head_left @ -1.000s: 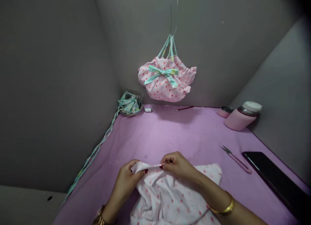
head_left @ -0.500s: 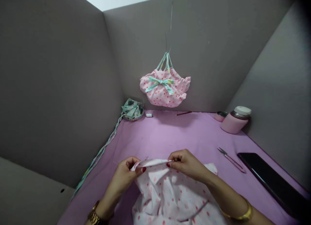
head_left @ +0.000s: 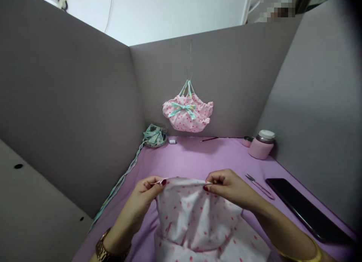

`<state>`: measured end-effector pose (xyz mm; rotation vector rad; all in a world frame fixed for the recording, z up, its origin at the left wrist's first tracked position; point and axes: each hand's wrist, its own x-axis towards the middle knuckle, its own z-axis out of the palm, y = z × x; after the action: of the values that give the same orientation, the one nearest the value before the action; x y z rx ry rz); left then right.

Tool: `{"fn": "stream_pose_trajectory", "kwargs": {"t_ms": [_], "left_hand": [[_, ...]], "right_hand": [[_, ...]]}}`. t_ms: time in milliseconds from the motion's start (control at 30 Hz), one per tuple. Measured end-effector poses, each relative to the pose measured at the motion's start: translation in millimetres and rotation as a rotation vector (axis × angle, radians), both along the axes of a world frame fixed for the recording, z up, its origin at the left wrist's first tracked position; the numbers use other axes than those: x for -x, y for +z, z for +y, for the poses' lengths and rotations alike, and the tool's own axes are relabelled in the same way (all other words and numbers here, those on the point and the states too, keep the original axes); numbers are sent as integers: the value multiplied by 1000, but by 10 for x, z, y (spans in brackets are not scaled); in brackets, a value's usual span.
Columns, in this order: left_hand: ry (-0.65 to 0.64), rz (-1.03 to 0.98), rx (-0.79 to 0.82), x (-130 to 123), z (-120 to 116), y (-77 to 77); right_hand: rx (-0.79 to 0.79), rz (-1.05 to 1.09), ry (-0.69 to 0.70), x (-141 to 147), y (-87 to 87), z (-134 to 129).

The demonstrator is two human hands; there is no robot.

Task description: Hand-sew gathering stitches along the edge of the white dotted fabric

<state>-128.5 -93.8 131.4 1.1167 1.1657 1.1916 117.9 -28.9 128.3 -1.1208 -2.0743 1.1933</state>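
Note:
A white cloth with pink dots (head_left: 195, 216) hangs in front of me over the purple tabletop (head_left: 198, 158). My left hand (head_left: 143, 198) pinches its top edge at the left. My right hand (head_left: 230, 186) pinches the same edge at the right, so the edge is pulled taut between them. The cloth drapes down toward me below the hands. Each wrist carries a gold band.
A pink dotted bag with a green bow (head_left: 186, 113) hangs on the back panel. A basket of green ribbon (head_left: 154, 137) sits in the back left corner, a pink jar (head_left: 260, 145) back right. Thread snips (head_left: 258, 186) and a black phone (head_left: 304, 209) lie at the right.
My hands have moved apart along the cloth's edge and lifted it, so more cloth hangs spread out. The view has tilted upward, showing the tops of the grey panels.

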Motion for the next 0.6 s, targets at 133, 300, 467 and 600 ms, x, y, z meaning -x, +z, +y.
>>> {"fn": "stream_pose_trajectory", "kwargs": {"t_ms": [133,300,467,600], "left_hand": [[-11,-31,-36,-90,-49,161],[110,-133,-62,-266,-135,208],[244,-221,-11,-394,-203,67],[-4,-131,-14,-412,-261,-7]], "right_hand": [[10,28,6,-73,150,-104],[36,72,42,-129,292,-289],[58,103,57,-102,238,-376],[84,120,64,-82,141,-347]]}}
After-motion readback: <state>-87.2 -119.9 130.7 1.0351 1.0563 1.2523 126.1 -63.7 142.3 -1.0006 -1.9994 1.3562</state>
